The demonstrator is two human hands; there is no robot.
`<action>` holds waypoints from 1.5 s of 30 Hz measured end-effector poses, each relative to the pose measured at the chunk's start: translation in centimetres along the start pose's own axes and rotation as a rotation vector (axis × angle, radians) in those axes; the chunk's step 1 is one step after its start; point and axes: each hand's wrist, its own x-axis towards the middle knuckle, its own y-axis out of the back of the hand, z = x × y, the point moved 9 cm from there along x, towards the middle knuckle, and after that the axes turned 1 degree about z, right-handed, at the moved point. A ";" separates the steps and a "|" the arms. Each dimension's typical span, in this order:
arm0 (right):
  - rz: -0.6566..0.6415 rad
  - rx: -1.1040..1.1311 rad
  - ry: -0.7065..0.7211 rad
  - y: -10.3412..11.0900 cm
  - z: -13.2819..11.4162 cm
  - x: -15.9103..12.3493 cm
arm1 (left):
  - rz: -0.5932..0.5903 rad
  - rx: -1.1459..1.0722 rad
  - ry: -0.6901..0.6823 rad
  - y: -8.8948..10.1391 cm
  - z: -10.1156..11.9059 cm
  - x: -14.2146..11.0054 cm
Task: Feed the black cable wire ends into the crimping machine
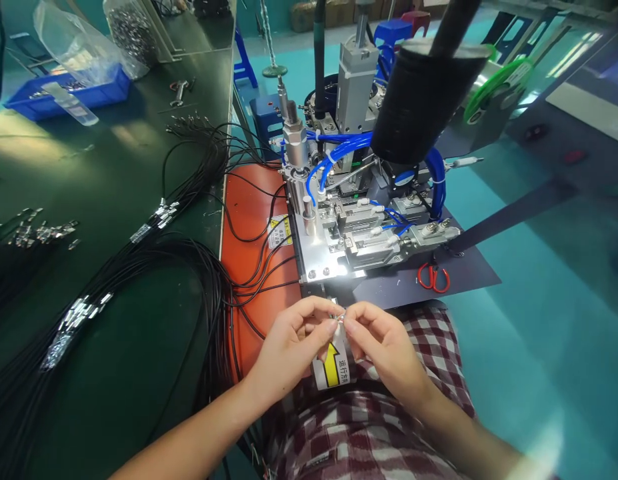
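My left hand [295,341] and my right hand [383,341] meet above my lap, just in front of the machine [333,250]. Thumb and forefinger of each hand are pinched together on a small shiny metal piece [341,319]. The fingertips cover most of it, so its exact kind does not show. Right below the fingers is a white label with a yellow arrow [331,370]. Black cables [189,250] with bright metal ends [76,323] lie in bundles to the left of my hands.
Blue air tubes [346,148] loop over the machine, under a black cylinder [423,103]. Red-handled scissors [433,277] lie on the dark plate at right. Some cables cross an orange surface [251,200]. A blue tray [103,90] stands on the dark green table [133,153].
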 end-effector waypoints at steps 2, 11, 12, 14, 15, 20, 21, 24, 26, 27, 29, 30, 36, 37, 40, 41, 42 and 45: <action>-0.006 -0.010 -0.007 0.0 0.1 0.0 | -0.002 -0.060 0.057 0.0 -0.7 0.0; 0.088 -0.193 -0.013 -0.1 1.1 -0.6 | 0.153 -0.076 0.121 1.1 -2.6 0.0; 0.068 -0.197 -0.018 -0.2 1.0 -0.5 | 0.150 -0.077 0.119 1.1 -2.5 0.1; 0.037 -0.203 -0.014 0.1 0.6 -0.2 | 0.135 -0.078 0.116 1.1 -2.3 0.2; 0.039 -0.206 -0.001 0.4 0.3 0.0 | 0.129 -0.077 0.119 1.0 -2.3 0.2; 0.069 -0.163 0.011 1.3 -0.4 0.6 | 0.099 -0.067 0.154 0.8 -2.5 0.1; 0.060 -0.145 -0.005 1.1 -0.3 0.7 | 0.098 -0.063 0.158 0.8 -2.5 0.1; 0.047 -0.095 -0.031 0.7 0.0 0.8 | 0.098 -0.065 0.163 0.7 -2.3 -0.1; 0.035 -0.063 -0.039 0.5 0.1 0.7 | 0.096 -0.080 0.161 0.7 -2.1 -0.1; 0.023 -0.050 -0.044 0.4 0.2 0.7 | 0.098 -0.090 0.158 0.7 -2.0 -0.1; -0.013 -0.040 -0.047 0.1 0.3 0.8 | 0.101 -0.101 0.154 0.7 -1.8 0.0; -0.036 -0.044 -0.044 0.0 0.4 0.9 | 0.094 -0.102 0.158 0.7 -1.7 0.1; -0.247 -0.200 0.090 -0.4 -0.9 2.0 | -0.052 -0.077 0.286 0.1 -2.9 0.1; -0.307 -0.230 0.128 -0.6 -1.3 2.1 | -0.083 -0.060 0.302 0.0 -3.1 0.1; -0.484 -0.290 0.155 -1.3 -1.8 2.4 | -0.138 0.014 0.309 -0.1 -3.3 0.1; -0.537 -0.296 0.148 -1.5 -1.8 2.4 | -0.146 0.037 0.310 -0.1 -3.3 0.1; -0.586 -0.296 0.141 -1.7 -1.8 2.3 | -0.151 0.057 0.312 -0.2 -3.2 0.1; -0.686 -0.293 0.136 -2.3 -2.0 2.1 | -0.161 0.082 0.320 -0.6 -3.0 0.0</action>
